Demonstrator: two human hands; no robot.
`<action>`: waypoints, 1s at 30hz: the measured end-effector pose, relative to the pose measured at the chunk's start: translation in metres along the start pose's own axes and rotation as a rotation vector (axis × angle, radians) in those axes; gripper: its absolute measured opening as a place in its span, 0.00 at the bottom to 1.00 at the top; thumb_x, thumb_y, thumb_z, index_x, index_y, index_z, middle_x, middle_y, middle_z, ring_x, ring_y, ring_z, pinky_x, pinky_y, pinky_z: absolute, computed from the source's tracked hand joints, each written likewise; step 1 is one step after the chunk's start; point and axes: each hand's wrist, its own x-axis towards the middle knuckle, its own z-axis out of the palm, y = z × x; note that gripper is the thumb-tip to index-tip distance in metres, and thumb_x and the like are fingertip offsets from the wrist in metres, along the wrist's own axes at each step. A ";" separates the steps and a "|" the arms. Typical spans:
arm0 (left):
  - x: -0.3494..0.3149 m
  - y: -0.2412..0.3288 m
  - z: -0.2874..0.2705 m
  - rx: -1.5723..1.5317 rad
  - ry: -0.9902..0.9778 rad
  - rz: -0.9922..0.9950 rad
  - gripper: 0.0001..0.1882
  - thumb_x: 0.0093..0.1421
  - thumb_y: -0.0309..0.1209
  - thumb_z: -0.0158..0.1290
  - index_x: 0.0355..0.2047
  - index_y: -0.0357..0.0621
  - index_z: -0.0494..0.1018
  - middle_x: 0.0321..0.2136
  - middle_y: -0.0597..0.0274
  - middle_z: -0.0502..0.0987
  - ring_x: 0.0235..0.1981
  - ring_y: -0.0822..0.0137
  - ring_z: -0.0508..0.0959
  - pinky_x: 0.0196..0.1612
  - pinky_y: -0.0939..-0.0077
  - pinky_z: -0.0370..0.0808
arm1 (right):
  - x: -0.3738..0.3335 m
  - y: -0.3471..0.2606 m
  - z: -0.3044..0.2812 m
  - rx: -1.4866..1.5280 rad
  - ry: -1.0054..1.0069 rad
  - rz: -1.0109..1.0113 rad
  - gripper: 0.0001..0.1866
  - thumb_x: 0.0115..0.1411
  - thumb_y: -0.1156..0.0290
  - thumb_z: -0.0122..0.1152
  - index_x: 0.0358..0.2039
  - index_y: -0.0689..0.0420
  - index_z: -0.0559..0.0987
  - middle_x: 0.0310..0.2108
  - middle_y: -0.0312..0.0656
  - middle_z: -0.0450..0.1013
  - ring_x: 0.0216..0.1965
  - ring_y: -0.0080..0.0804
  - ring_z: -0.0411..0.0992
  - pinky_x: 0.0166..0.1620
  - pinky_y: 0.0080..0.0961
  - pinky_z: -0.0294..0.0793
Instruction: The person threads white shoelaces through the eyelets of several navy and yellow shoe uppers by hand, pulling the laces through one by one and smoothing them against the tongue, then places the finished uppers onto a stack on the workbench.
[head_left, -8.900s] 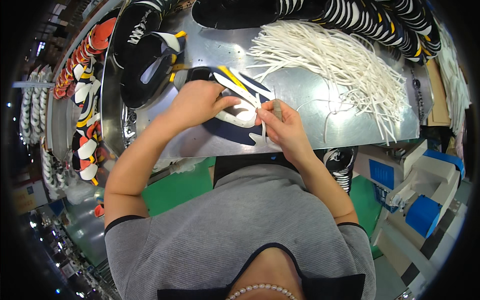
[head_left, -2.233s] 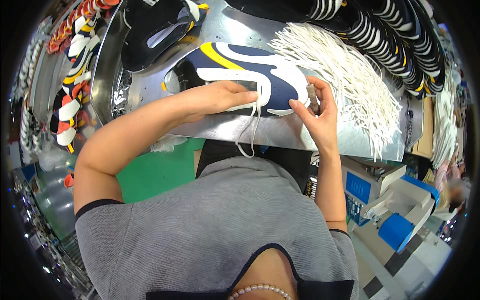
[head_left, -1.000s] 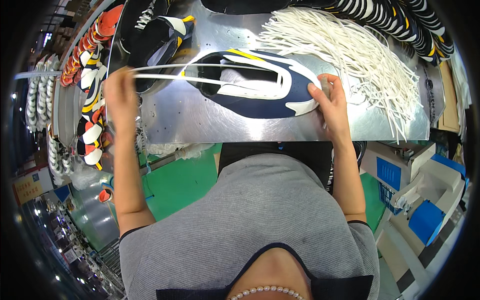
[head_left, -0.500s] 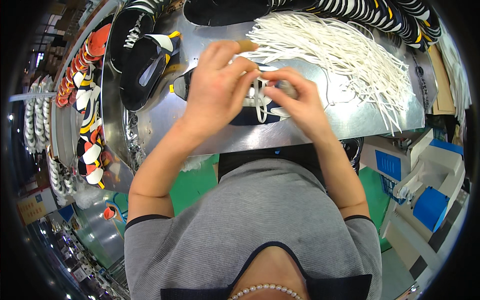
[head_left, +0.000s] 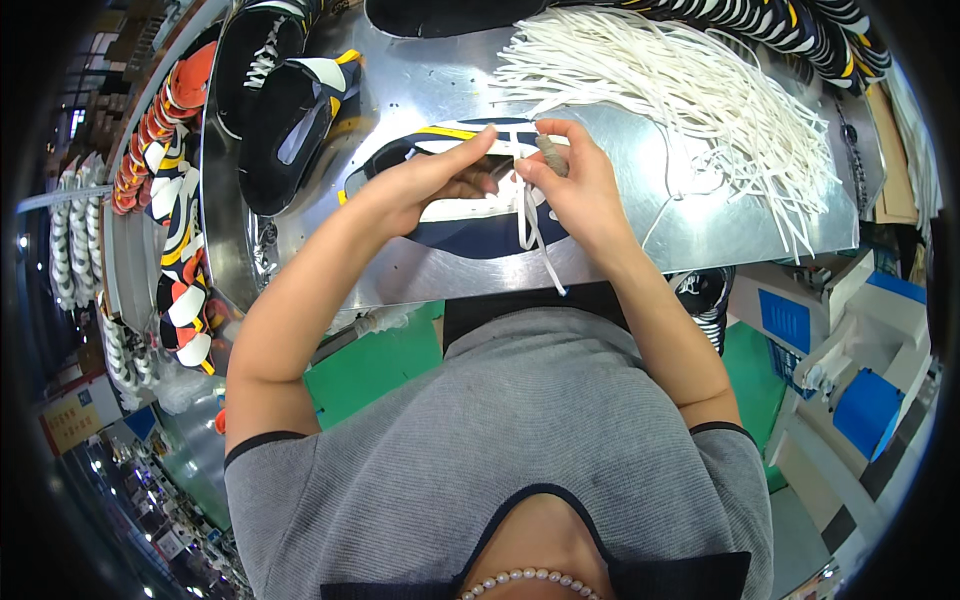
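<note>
A navy, white and yellow shoe upper (head_left: 470,238) lies on the metal table in front of me. A white shoelace (head_left: 527,215) passes through its lacing end, and one tip hangs toward the table's near edge. My right hand (head_left: 580,185) pinches the lace between thumb and fingers above the upper; a beige wrap circles one finger. My left hand (head_left: 440,183) is at the upper's opening, thumb stretched out over the yellow-striped side and apart from the fingers. Those fingers are curved, partly hidden in the opening, and hold nothing visible.
A heap of loose white laces (head_left: 660,80) spreads over the table's far right. Black shoe uppers (head_left: 275,135) lie at the left, with stacked uppers (head_left: 745,30) along the far edge. Orange, white and black uppers (head_left: 185,260) line up beyond the table's left side.
My hands were close together at the lace; now my left has lowered to the upper's opening, its thumb and fingers spread. A lace end now hangs nearer me.
</note>
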 end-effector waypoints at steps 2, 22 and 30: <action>0.001 0.004 0.015 0.005 0.106 0.055 0.22 0.60 0.52 0.62 0.37 0.46 0.77 0.29 0.68 0.77 0.31 0.76 0.74 0.37 0.82 0.72 | 0.000 -0.002 -0.001 -0.063 0.012 0.014 0.25 0.55 0.72 0.68 0.52 0.62 0.71 0.35 0.48 0.81 0.37 0.39 0.80 0.44 0.31 0.77; -0.012 -0.029 0.043 0.141 0.438 0.600 0.14 0.57 0.28 0.66 0.41 0.36 0.78 0.35 0.64 0.82 0.34 0.76 0.80 0.38 0.81 0.77 | -0.023 -0.011 -0.026 -0.276 -0.043 -0.322 0.08 0.63 0.68 0.58 0.34 0.60 0.75 0.27 0.49 0.78 0.31 0.49 0.78 0.36 0.42 0.75; -0.018 -0.037 0.056 0.252 0.383 0.682 0.05 0.63 0.28 0.58 0.36 0.38 0.77 0.27 0.67 0.80 0.25 0.78 0.77 0.28 0.82 0.72 | -0.011 -0.026 -0.010 -0.776 -0.146 -0.384 0.07 0.59 0.71 0.58 0.36 0.60 0.76 0.26 0.50 0.78 0.31 0.49 0.79 0.37 0.44 0.77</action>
